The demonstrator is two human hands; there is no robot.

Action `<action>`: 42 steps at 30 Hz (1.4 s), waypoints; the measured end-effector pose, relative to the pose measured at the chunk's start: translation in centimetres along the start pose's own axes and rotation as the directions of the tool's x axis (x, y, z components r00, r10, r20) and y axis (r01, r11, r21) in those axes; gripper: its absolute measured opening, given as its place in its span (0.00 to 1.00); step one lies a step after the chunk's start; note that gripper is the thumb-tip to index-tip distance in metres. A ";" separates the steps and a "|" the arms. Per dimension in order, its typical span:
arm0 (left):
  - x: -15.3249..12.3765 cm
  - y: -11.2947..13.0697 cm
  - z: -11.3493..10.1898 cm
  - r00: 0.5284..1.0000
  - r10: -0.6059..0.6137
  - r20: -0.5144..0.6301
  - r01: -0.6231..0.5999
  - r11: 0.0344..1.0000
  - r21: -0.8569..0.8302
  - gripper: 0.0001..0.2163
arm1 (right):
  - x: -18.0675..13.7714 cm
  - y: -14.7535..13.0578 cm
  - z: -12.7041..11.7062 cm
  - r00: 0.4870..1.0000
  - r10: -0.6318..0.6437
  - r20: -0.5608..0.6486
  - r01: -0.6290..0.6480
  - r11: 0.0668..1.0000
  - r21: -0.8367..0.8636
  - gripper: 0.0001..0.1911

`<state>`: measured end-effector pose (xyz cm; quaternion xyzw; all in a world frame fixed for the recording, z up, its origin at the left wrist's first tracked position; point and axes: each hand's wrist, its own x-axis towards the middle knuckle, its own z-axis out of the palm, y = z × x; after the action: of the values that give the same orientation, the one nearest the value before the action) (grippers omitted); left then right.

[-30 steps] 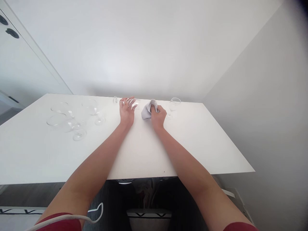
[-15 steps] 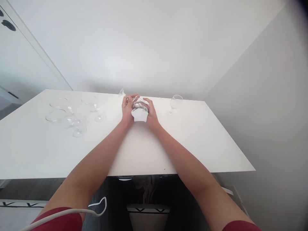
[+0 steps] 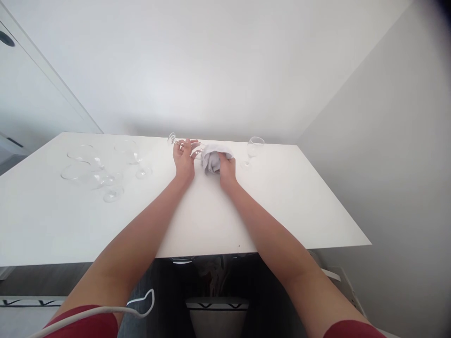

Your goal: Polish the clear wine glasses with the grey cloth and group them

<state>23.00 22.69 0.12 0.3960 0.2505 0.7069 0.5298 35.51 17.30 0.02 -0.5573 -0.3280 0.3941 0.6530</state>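
Head view: a white tabletop (image 3: 207, 216) stretches across the middle of the frame, its front edge running from the lower left to the right, with a small dark speck (image 3: 239, 246) near that edge just below center. Behind it a plain white wall (image 3: 211, 61) fills the upper frame, and a grayer wall (image 3: 391, 141) slants down the right side. At the upper left is a white door (image 3: 24, 84) with a dark round fitting (image 3: 6, 39) at the frame's edge.

Near the table's far edge, at frame center, the left hand (image 3: 184, 159) has its fingers curled around a clear stemmed glass (image 3: 198, 149), tipped on its side with the foot toward the left of the frame and the mouth toward the right. The right hand (image 3: 228, 168) grips a bunched pale gray cloth (image 3: 211, 160) against the mouth end, thumb over the folds; its other fingers are mostly hidden, and how far the cloth goes inside cannot be told.

Three more glasses (image 3: 112, 194) stand at the left of the frame, two overlapping; a single glass (image 3: 255, 148) stands right of center. Across the lower left, a white cable (image 3: 105, 310) passes over a red sleeve (image 3: 88, 325).
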 end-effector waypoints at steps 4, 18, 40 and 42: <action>-0.4 0.2 0.3 0.998 0.026 0.053 -0.029 0.998 0.055 0.17 | -0.2 0.1 0.4 0.993 -0.079 0.088 0.065 0.986 0.155 0.11; -1.5 1.0 1.1 0.935 -0.108 0.337 0.097 0.994 0.049 0.18 | -0.7 -1.5 -1.0 0.949 -0.088 0.301 0.003 0.962 0.274 0.27; -1.3 1.1 0.8 0.953 -0.141 0.269 0.142 0.990 0.017 0.16 | -0.1 -0.6 -1.5 0.963 -0.129 0.235 0.081 0.975 0.205 0.28; -1.4 1.1 0.9 0.938 -0.161 0.306 0.159 0.987 0.030 0.16 | -0.1 -0.5 -1.5 0.955 -0.114 0.276 0.064 0.981 0.183 0.28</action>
<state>23.27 20.98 1.05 0.4808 0.1979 0.5907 0.6170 36.88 16.49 0.31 -0.4210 -0.4081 0.4672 0.6617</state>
